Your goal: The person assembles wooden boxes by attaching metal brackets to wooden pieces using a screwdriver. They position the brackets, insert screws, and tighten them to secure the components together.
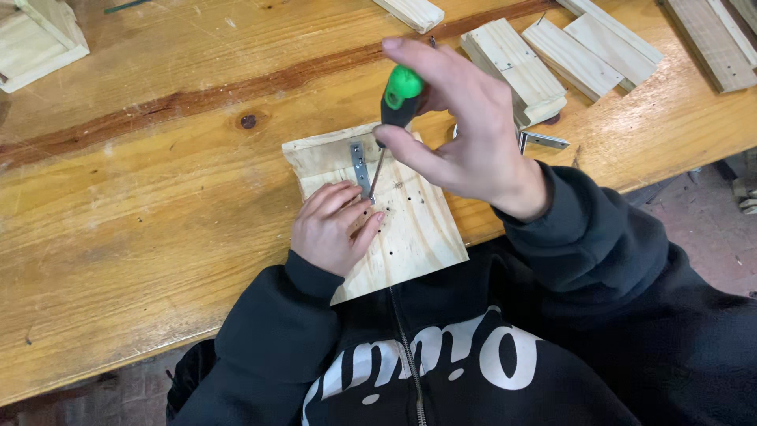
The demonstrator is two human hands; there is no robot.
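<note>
Gripping a screwdriver (397, 102) upright, the right hand (465, 134) arches above while the left hand (335, 229) presses flat on the board (414, 229).

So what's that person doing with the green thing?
The right hand holds a screwdriver with a green and black handle, its tip down by a small metal plate lying on a wooden board. The left hand rests flat on the board, beside the tip. The board lies at the edge of a wooden workbench, with more wood blocks farther back.
</note>
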